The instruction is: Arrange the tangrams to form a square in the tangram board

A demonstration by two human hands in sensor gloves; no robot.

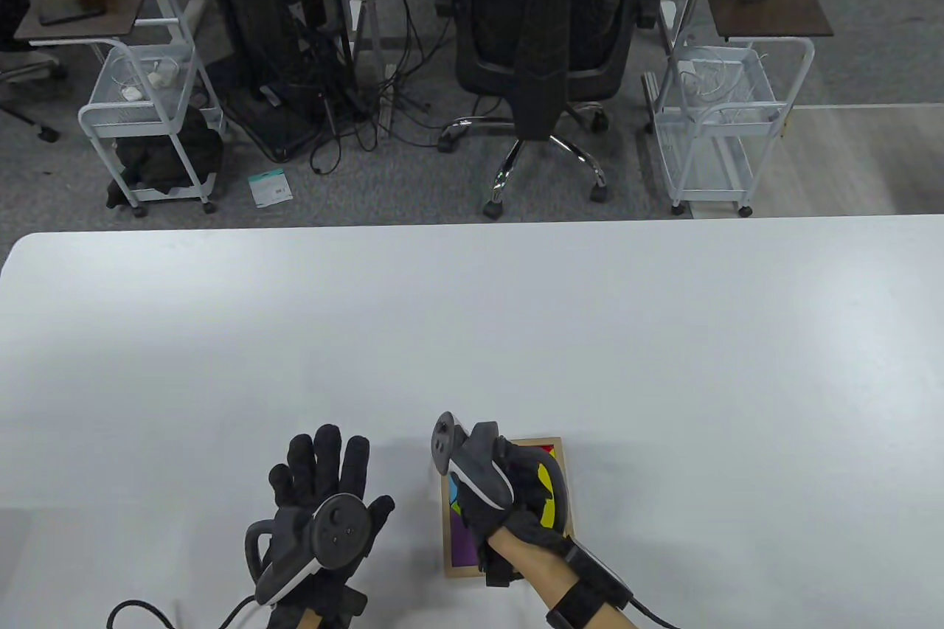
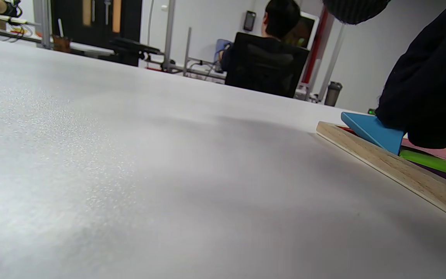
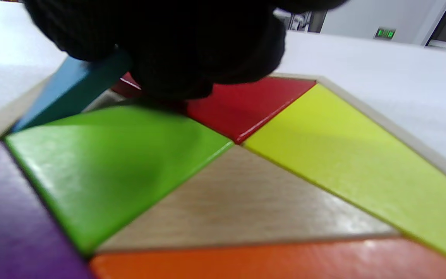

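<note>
Blue piece (image 2: 372, 131) is held tilted over tangram board (image 1: 451, 511) edge by R hand (image 1: 516, 489), seen only in wrist views; L hand (image 1: 324, 489) is laid flat, fingers spread, on worktop (image 1: 664, 363) beside board.

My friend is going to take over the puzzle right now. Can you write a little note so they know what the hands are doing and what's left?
Left hand: flat on the table, fingers spread, holding nothing, left of the tangram board.
Right hand: over the board, its grip on the blue piece, which is tilted with one edge propped on the board's frame, not yet seated.
Done: purple, green, red, yellow, orange and the unpainted wood piece lie flat in the board.
Left: lower the blue piece into its gap near the red and green ones, then check the square is full.
</note>
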